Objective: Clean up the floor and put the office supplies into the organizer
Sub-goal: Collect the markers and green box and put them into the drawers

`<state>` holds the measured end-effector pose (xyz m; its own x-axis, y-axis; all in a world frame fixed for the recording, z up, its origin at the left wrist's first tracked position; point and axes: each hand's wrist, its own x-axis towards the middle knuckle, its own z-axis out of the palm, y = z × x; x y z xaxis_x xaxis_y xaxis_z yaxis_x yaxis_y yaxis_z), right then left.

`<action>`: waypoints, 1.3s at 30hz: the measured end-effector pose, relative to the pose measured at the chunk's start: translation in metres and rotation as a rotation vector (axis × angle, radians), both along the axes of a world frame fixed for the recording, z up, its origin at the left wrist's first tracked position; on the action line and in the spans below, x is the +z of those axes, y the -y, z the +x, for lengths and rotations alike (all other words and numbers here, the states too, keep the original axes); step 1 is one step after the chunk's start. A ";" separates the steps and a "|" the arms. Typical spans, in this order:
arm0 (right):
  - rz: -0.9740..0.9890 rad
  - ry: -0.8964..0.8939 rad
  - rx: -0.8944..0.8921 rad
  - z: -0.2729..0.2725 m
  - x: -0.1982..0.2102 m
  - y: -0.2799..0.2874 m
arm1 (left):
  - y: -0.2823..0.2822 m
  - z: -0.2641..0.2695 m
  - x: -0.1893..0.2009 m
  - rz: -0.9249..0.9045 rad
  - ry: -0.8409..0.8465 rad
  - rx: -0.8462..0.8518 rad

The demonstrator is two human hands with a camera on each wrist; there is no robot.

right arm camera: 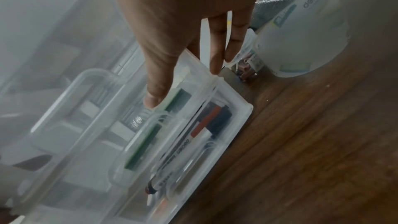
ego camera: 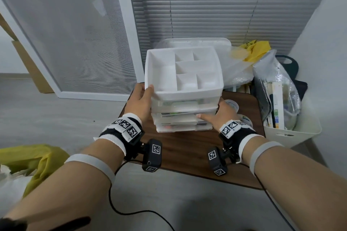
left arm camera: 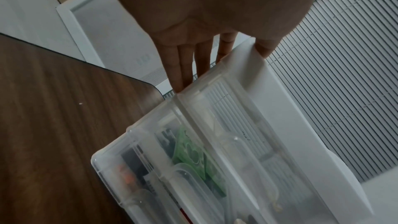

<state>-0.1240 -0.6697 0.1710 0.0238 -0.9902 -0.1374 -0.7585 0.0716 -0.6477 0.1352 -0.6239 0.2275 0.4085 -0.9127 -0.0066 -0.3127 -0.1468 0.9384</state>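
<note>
Because the brown table [ego camera: 187, 154] takes the weight, I have the organizer [ego camera: 187, 94] upright on it, toward its far edge. Left hand [ego camera: 139, 103] and right hand [ego camera: 220, 116] flank it, fingers straight and pressed flat on its sides, nothing curled round; left thumb on the tray rim, right thumb on a drawer front, likely stopping it sliding. Head view alone shows the top tray's bare compartments. Right wrist alone shows a marker [right arm camera: 202, 130] in the bottom drawer; left wrist, a green item [left arm camera: 191, 152].

"deli" on white tub [right arm camera: 301, 40], "deli" on marker barrel [right arm camera: 187, 144]
</note>
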 end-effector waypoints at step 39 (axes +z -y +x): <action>0.629 1.351 -0.138 0.027 0.040 -0.043 | -0.016 -0.018 -0.046 0.104 0.391 -0.076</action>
